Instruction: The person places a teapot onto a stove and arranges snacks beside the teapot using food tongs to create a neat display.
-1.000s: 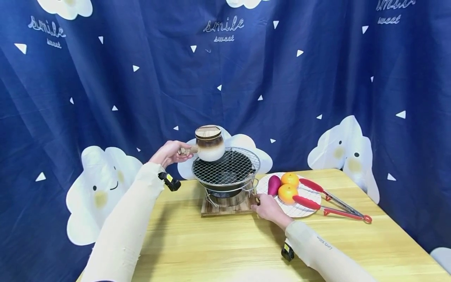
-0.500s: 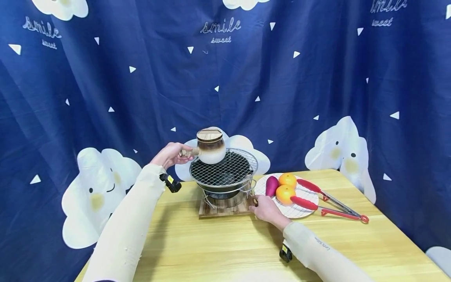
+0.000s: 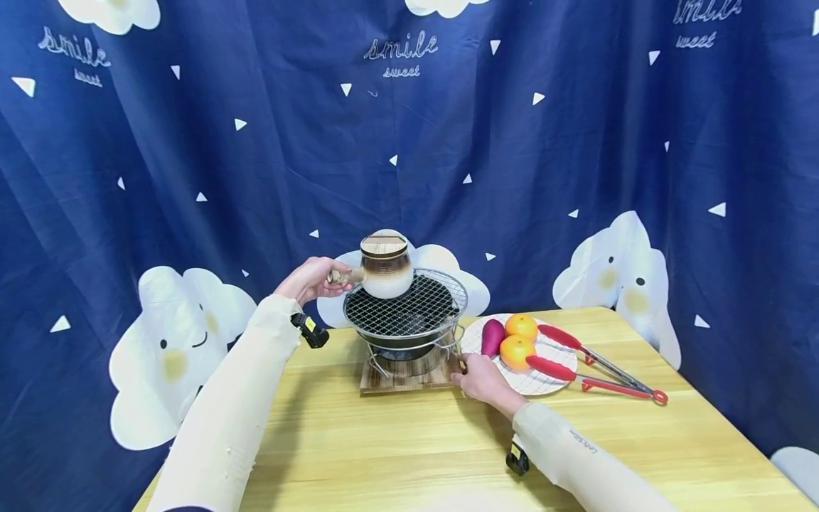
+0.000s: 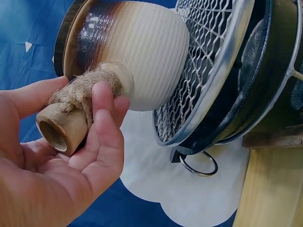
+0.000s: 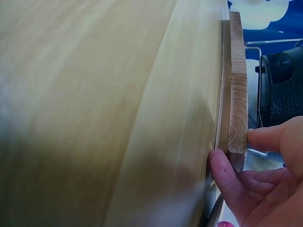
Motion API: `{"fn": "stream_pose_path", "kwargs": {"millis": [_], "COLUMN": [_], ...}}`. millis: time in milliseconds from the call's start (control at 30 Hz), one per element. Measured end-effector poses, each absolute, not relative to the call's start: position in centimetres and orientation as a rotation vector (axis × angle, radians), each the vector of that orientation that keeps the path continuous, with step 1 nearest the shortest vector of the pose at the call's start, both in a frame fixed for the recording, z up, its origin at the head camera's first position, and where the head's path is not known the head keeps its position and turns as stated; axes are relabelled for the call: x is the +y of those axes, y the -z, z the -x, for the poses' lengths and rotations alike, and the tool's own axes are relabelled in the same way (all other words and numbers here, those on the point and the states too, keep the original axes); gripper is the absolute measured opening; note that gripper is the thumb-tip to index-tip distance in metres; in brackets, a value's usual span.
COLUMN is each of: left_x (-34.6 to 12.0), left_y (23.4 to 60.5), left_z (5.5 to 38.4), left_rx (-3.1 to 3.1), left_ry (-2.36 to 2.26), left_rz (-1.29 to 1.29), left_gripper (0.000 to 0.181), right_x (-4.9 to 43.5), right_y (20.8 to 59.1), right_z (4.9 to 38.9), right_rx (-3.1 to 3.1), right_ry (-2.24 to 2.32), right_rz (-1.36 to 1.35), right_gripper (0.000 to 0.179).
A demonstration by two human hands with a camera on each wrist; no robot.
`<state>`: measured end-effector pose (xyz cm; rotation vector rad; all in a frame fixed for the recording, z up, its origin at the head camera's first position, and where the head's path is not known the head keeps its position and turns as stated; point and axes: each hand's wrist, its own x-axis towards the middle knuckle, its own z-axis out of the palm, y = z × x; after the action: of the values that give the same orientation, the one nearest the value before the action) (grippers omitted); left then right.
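Pot point(image 3: 387, 276) is over the far-left part of the grill point(image 3: 409, 313); base on the mesh or just above, can't tell. L hand point(image 3: 311, 279) grips its stubby handle point(image 4: 60, 124) w/ the fingertips; R hand point(image 3: 484, 381) pinches the near-right corner of the wooden board point(image 3: 384, 385) under the grill. Hands well apart.

Handling: pot looks ceramic, so prob. stiff, fairly heavy for its size & breakable; avoid knocks on the metal rim. Ribbed white lower body likely OK to grip, glossy brown band up top prob. slick. Best hold = handle, w/ twine wrap point(image 4: 78, 90) for friction; weight's all to one side tho, so could twist in a fingertip pinch. Wood lid point(image 3: 384, 246) may slide off if tilted. Board: rigid, prob. light alone, but grill's on it; take by edge/corner.

Text: "smile" w/ smaller "sweet" repeats on blue curtain point(image 3: 288, 128). R sleeve point(image 3: 557, 434) has tiny dark lettering, too small to read. No brand visible on pot.
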<state>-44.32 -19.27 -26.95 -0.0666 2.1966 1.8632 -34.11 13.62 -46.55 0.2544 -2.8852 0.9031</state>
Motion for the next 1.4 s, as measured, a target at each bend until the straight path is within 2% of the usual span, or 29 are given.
{"fn": "stream_pose_path", "kwargs": {"millis": [167, 367, 600, 767, 933, 1400], "left_x": [-19.6, -19.5, -19.9, -20.6, -21.7, -24.6], "left_y": [26.7, 26.5, 27.3, 27.3, 27.3, 29.2], "left_z": [44.2, 43.7, 43.7, 43.1, 42.2, 39.4], "left_rx": [2.202, 2.248, 2.261, 2.345, 2.410, 2.512], "left_ry": [-1.817, -1.739, -1.754, -1.717, -1.667, -1.691], "left_rz": [0.056, 0.041, 0.029, 0.011, -0.028, 0.064], "left_gripper": [0.025, 0.041, 0.040, 0.059, 0.069, 0.070], "right_x": [13.5, 13.5, 13.5, 13.4, 13.5, 13.6], "right_y": [46.4, 46.3, 46.7, 46.6, 46.3, 46.4], "right_z": [34.0, 33.9, 34.0, 33.9, 33.8, 33.9], "right_rx": [-2.887, -2.898, -2.895, -2.890, -2.886, -2.881], "right_ry": [-0.917, -0.912, -0.920, -0.914, -0.923, -0.912], "right_rz": [-0.253, -0.237, -0.251, -0.242, -0.239, -0.261], "right_gripper": [0.052, 0.052, 0.051, 0.053, 0.053, 0.052]}}
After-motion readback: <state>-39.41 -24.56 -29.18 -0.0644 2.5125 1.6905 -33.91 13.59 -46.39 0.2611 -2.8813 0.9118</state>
